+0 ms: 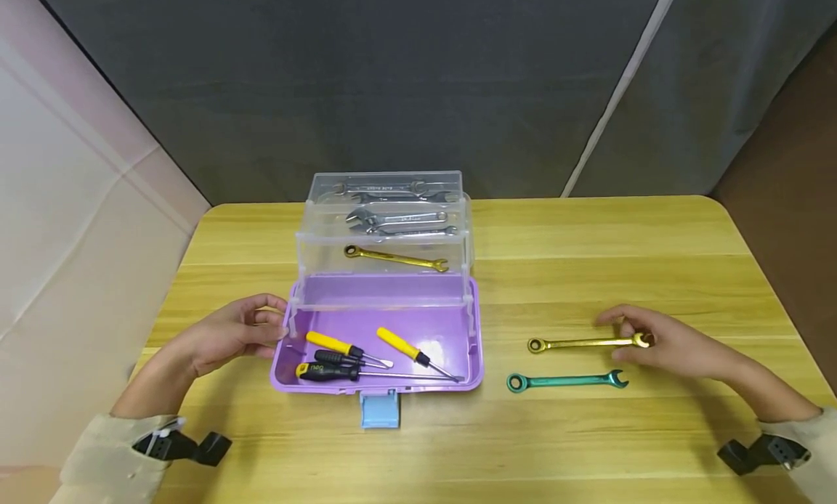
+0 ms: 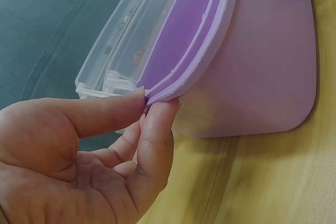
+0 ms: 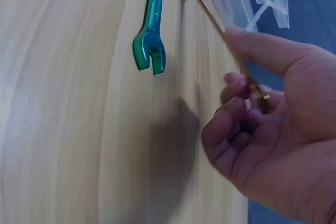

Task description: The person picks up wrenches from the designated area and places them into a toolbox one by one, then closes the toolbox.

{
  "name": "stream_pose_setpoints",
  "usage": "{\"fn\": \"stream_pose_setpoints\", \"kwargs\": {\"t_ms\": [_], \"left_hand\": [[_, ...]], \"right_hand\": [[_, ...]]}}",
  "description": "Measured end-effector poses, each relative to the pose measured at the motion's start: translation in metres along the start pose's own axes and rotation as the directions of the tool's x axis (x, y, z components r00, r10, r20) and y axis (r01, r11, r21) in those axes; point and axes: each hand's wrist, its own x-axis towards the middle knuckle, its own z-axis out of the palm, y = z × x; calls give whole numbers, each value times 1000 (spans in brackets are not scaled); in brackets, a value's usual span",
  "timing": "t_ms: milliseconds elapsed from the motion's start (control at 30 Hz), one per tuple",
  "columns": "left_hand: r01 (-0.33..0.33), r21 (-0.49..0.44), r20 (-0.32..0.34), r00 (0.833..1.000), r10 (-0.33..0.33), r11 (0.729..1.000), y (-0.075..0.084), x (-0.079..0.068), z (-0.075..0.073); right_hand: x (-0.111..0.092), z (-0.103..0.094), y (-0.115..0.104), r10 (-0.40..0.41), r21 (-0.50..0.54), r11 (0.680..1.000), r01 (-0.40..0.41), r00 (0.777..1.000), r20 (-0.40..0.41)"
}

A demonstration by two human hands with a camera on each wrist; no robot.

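Observation:
My left hand (image 1: pixel 229 333) pinches the left rim of a purple toolbox (image 1: pixel 392 280), thumb on top and fingers beneath, as the left wrist view shows. On the right, my right hand (image 1: pixel 667 342) holds a gold ratchet wrench (image 1: pixel 582 343) by its open-jaw end, the ring end pointing left. In the right wrist view that wrench (image 3: pixel 210 17) slants above the table, its tail partly hidden by the fingers. A green ratchet wrench (image 1: pixel 565 381) lies on the table just in front of it. Yellow-handled screwdrivers (image 1: pixel 330 342) and a black-handled screwdriver (image 1: pixel 327 372) lie inside the box.
Clear tiered trays (image 1: pixel 386 177) rise at the back of the box, bearing several silver wrenches (image 1: pixel 405 219) and another gold wrench (image 1: pixel 395 258). A blue latch (image 1: pixel 379 409) hangs at the box front. Behind the wooden table (image 1: pixel 588 271) stands a dark grey partition (image 1: pixel 392 75).

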Motion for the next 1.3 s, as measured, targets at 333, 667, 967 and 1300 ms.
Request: {"fn": "stream_pose_setpoints", "kwargs": {"t_ms": [333, 667, 967, 1300], "left_hand": [[-14, -13, 9, 1000, 14, 1000, 0, -1, 1], [-21, -20, 7, 1000, 21, 1000, 0, -2, 1], [-23, -17, 8, 1000, 23, 1000, -1, -1, 1], [-15, -21, 8, 1000, 16, 1000, -1, -1, 0]], "right_hand": [[2, 7, 7, -35, 2, 999, 35, 997, -65], [2, 16, 15, -44, 104, 993, 51, 997, -66], [1, 22, 15, -10, 114, 993, 27, 990, -144], [7, 12, 2, -27, 35, 999, 35, 980, -200]]}}
